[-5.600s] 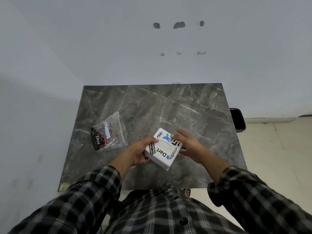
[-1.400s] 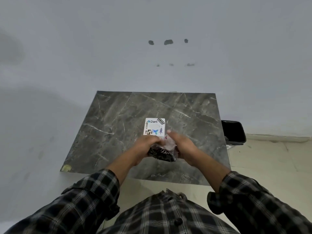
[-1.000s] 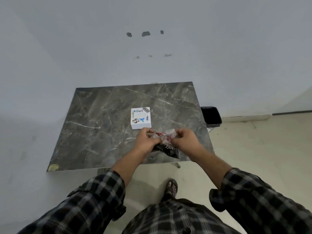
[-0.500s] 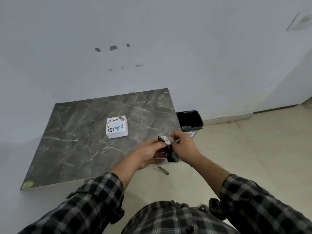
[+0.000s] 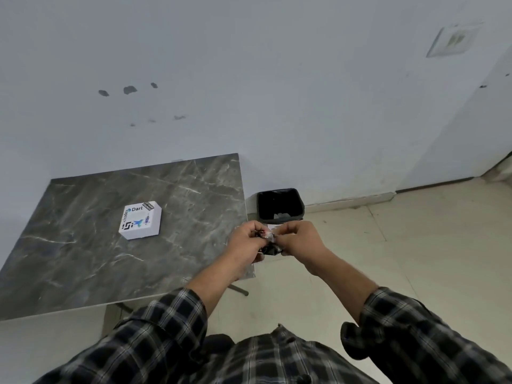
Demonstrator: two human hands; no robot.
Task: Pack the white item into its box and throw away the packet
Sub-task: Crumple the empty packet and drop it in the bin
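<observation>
Both hands are scrunched around the packet, left hand and right hand each pinching a side, crumpled plastic bunched between them just off the table's right edge; black bin sits on the floor right behind; the closed white box lies flat on the marble table, well apart from the hands.
</observation>
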